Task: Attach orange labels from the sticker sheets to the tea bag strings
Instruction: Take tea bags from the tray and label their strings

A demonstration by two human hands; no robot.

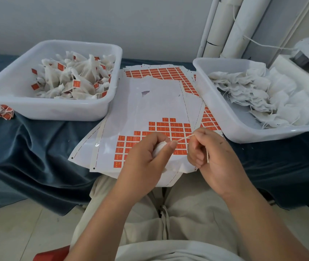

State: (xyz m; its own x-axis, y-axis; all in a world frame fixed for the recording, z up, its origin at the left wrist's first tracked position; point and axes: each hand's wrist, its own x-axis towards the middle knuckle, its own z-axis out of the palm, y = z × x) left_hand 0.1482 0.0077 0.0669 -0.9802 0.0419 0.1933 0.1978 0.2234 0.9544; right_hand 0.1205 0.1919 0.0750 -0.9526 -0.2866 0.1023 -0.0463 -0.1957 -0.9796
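String of pale cotton (184,138) is stretching between the hands — left hand (146,155) gripping a white mesh tea bag (159,147), right hand (213,153) pinching the string above a white sticker sheet (150,108) of orange labels (176,127).

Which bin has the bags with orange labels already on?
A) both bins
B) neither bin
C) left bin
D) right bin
C: the left bin holds tagged bags with orange labels on them, while the right bin holds only plain white bags.
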